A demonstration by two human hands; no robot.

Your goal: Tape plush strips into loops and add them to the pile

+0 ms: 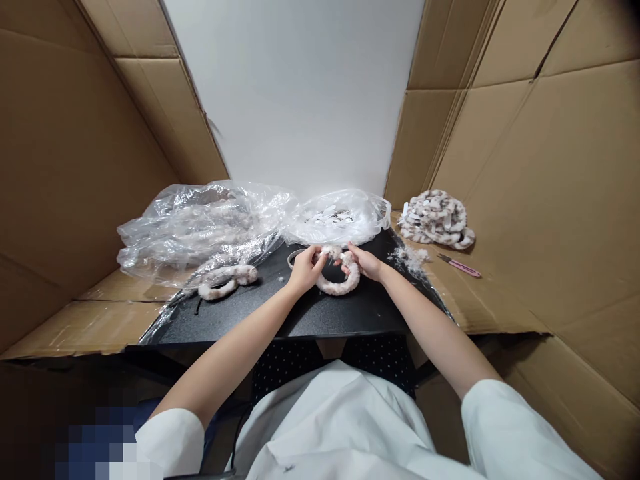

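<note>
Both your hands pinch the top of one fuzzy headband point(344, 280) over the black table point(310, 313): left hand point(304, 268) grips its left end, right hand point(366, 263) its right end, where the fur cover looks bunched. Done so far, by my read: a stack of finished headbands point(436, 219) sits far right, pink snips point(460, 267) near it. Left to do: another fuzzy piece point(226, 280) lies to the left, more inside the plastic bags point(215, 223).

Bare black tabletop point(280, 313) lies open near the edge; plastic bags point(210, 223) crowd the far side.
</note>
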